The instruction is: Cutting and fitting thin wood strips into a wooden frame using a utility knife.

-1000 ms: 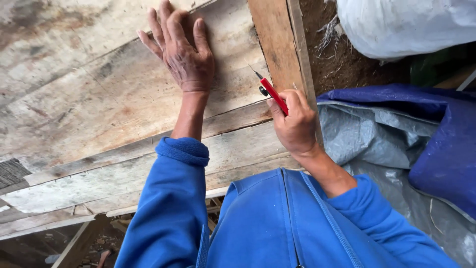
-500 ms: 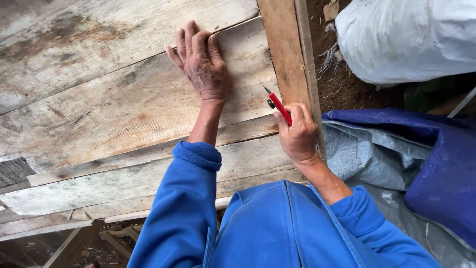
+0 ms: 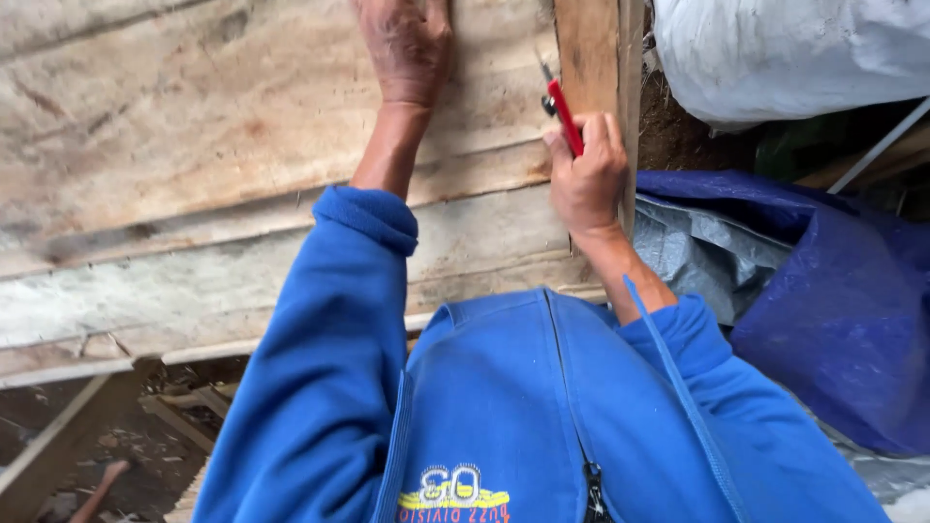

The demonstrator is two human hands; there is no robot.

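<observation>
Head view, looking down past a blue zip jacket (image 3: 504, 407) onto weathered wooden boards (image 3: 194, 145). The left hand (image 3: 405, 44) lies flat, palm down on the upper board near its far edge, fingers cut off by the frame, gripping nothing, just pressing. Well apart from it, the right hand (image 3: 584, 174) is clamped in a fist around a red-handled tool (image 3: 564, 114), its dark tip poking up out of the fist, right where the boards meet an upright wooden post (image 3: 593, 48). What kind of tool it is I can't quite make out. It looks slim, light and stiff, best held low on the red handle, as it is here, so the tip stays free. The planks look rough, dry and rigid. Beyond the post's right edge lie a blue tarpaulin (image 3: 833, 310) and a white sack (image 3: 794, 48).
</observation>
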